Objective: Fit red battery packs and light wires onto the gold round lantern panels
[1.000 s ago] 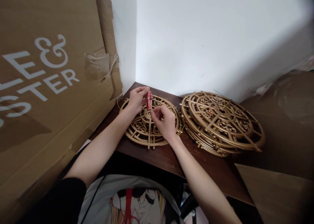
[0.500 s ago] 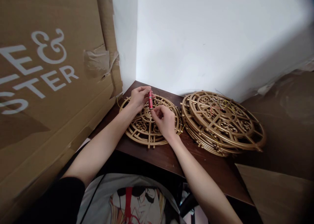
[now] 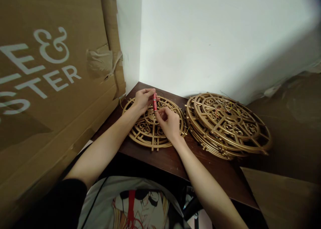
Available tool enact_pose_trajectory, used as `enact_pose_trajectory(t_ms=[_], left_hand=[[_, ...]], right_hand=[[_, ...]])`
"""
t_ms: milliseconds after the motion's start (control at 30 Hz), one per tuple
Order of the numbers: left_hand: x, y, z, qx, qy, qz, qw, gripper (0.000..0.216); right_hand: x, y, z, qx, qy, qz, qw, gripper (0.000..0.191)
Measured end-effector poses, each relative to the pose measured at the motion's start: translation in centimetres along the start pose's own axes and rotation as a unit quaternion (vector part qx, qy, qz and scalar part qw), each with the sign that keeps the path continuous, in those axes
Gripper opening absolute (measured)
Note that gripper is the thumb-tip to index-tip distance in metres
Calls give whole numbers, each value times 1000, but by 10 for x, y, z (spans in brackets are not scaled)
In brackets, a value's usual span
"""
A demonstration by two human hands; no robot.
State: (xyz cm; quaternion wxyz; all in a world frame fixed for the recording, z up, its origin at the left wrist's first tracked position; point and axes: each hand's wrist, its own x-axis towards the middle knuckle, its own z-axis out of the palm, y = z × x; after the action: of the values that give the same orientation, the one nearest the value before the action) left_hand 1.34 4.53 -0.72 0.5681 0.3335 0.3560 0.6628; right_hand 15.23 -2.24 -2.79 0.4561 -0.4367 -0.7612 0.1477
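Between my two hands stands a slim red tube point(image 3: 154, 102) with pale bands, close to upright. The fingers of my left hand point(image 3: 143, 100) are closed on its upper end. At its lower end, the thumb and fingertips of my right hand point(image 3: 170, 120) pinch it. What the tube contains cannot be made out. Under both hands lies a round gold openwork panel point(image 3: 153, 142) with scroll patterns and thin wires, partly covered by the hands and forearms.
To the right, a stack of similar gold round panels point(image 3: 225, 128) carries loose thin wires. A big cardboard box point(image 3: 82, 98) rises on the left, and more cardboard point(image 3: 283, 185) is at the right. A white wall point(image 3: 200, 45) backs the dark wooden tabletop point(image 3: 173, 162).
Both hands keep hold of the red tube in nearly the same spot. The picture has shifted very slightly and its tint is more greenish and darker.
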Motion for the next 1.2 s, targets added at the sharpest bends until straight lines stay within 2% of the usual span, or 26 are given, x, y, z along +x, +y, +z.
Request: enact_pose_trajectory(t_ms=[133,300,467,567,667,767,867,1067,1200], left_hand=[[1,3,0,-32,-1,-24,999,10],[-4,15,3,-60,-15,-58,996,7],[-11,22,4,-46,-137,-93,985,4],[-13,21,3,-32,-199,-95,975,7],[-13,20,2,-16,-232,-96,968,11],[-13,19,1,-2,-232,-87,969,15],[-13,20,1,21,-216,-72,974,15],[-15,18,2,120,-222,-52,966,13],[-20,20,3,223,-262,-7,939,18]], right_hand=[[0,-2,-3,10,11,-24,1000,16],[3,-7,-13,-8,95,-68,993,15],[8,-6,-19,22,145,-24,989,10],[9,-2,-18,59,139,2,989,10],[10,0,-16,128,120,48,983,15],[10,-1,-15,216,116,85,966,18],[12,-5,-17,264,141,87,950,19],[14,-9,-20,287,204,55,934,15],[14,-11,-21,276,242,15,930,12]])
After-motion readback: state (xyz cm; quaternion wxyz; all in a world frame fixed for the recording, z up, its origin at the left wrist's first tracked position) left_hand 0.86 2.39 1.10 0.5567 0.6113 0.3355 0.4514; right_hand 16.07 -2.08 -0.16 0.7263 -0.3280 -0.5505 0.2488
